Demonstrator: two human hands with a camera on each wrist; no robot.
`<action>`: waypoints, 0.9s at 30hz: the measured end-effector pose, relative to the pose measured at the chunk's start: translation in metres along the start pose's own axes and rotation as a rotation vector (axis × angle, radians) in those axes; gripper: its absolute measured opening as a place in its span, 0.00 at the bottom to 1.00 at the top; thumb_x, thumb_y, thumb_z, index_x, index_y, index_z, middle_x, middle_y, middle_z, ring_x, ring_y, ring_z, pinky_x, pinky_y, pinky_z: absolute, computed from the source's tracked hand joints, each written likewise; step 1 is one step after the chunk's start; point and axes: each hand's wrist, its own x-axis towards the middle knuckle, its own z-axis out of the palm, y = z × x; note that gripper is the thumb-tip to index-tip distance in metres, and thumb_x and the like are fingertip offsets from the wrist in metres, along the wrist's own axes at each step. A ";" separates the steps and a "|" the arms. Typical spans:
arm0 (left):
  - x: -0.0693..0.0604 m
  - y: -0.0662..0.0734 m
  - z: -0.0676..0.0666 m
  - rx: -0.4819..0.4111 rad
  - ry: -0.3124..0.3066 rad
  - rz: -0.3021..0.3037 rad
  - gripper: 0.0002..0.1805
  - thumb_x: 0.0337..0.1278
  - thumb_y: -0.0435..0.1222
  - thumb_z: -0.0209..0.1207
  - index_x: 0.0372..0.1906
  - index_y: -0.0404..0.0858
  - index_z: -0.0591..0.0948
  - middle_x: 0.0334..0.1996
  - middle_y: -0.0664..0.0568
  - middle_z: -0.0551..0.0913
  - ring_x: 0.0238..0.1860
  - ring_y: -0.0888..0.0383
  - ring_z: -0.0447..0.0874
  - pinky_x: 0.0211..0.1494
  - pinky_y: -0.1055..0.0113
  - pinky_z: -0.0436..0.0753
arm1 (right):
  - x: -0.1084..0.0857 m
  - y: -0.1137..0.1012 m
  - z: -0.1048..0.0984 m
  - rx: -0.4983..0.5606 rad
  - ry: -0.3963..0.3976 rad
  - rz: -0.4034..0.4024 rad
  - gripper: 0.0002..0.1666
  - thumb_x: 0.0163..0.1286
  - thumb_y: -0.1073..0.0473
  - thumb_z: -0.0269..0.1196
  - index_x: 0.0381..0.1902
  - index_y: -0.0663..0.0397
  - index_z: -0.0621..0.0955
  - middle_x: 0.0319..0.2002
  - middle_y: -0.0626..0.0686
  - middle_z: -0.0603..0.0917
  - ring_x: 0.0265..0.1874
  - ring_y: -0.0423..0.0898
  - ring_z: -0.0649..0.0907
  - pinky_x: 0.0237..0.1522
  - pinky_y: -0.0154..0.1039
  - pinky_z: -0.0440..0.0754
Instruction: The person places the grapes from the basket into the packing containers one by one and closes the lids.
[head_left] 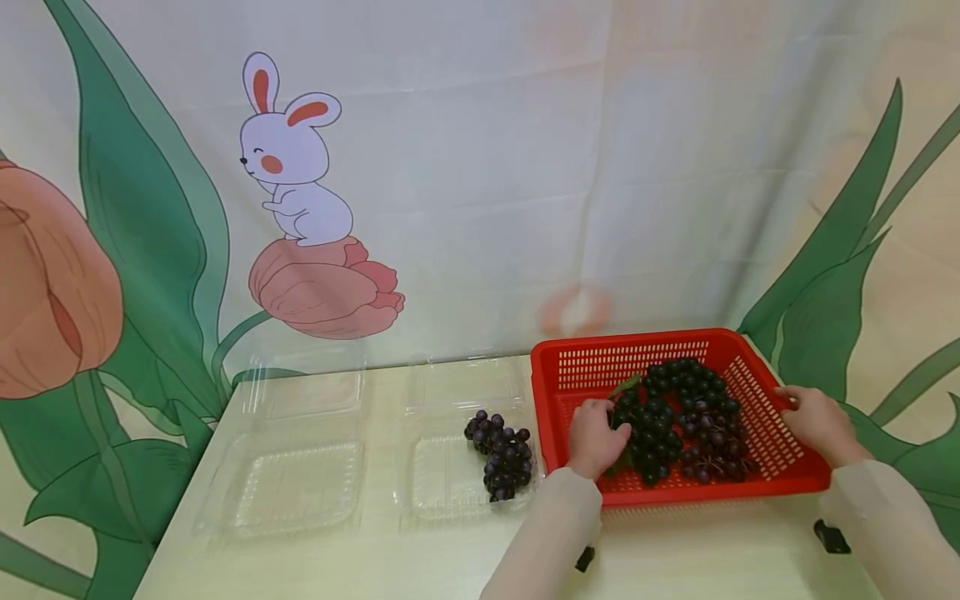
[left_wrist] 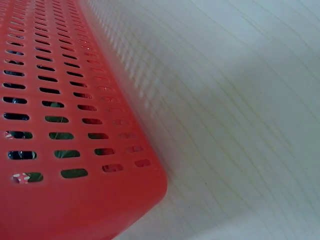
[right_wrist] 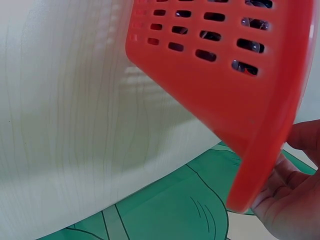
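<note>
Basket (head_left: 712,492), red, dark grapes (head_left: 652,433) inside.
My right hand (head_left: 817,421) grips its right rim; my left (head_left: 596,437) reaches over its left side beside the grapes, hold unclear. To the left, a purple bunch (head_left: 510,462) over a clear box's (head_left: 442,475) right part. Beyond, rabbit-printed backdrop (head_left: 480,150).

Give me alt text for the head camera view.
A person's left hand reaches into a red basket of dark grapes while their right hand grips its right side. To its left sit two open clear containers, one holding a bunch.
</note>
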 end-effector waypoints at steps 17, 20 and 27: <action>0.001 0.001 0.001 0.064 0.391 -0.045 0.04 0.47 0.37 0.60 0.28 0.42 0.81 0.28 0.53 0.79 0.35 0.54 0.77 0.44 0.62 0.75 | -0.001 0.000 0.001 -0.005 0.011 -0.014 0.26 0.60 0.68 0.46 0.57 0.73 0.63 0.47 0.76 0.67 0.24 0.50 0.70 0.18 0.37 0.64; 0.001 0.001 0.001 0.071 0.395 -0.061 0.04 0.45 0.38 0.61 0.27 0.42 0.80 0.27 0.53 0.78 0.34 0.54 0.76 0.43 0.62 0.75 | -0.001 0.000 0.001 -0.003 0.014 -0.019 0.26 0.60 0.68 0.46 0.56 0.73 0.63 0.46 0.75 0.67 0.22 0.48 0.70 0.18 0.37 0.63; 0.000 0.000 0.000 0.039 0.178 -0.057 0.17 0.45 0.45 0.61 0.41 0.45 0.73 0.45 0.52 0.73 0.46 0.53 0.71 0.51 0.59 0.71 | 0.001 0.001 0.001 0.006 0.007 -0.007 0.26 0.60 0.67 0.46 0.57 0.73 0.63 0.46 0.75 0.68 0.25 0.50 0.71 0.18 0.36 0.65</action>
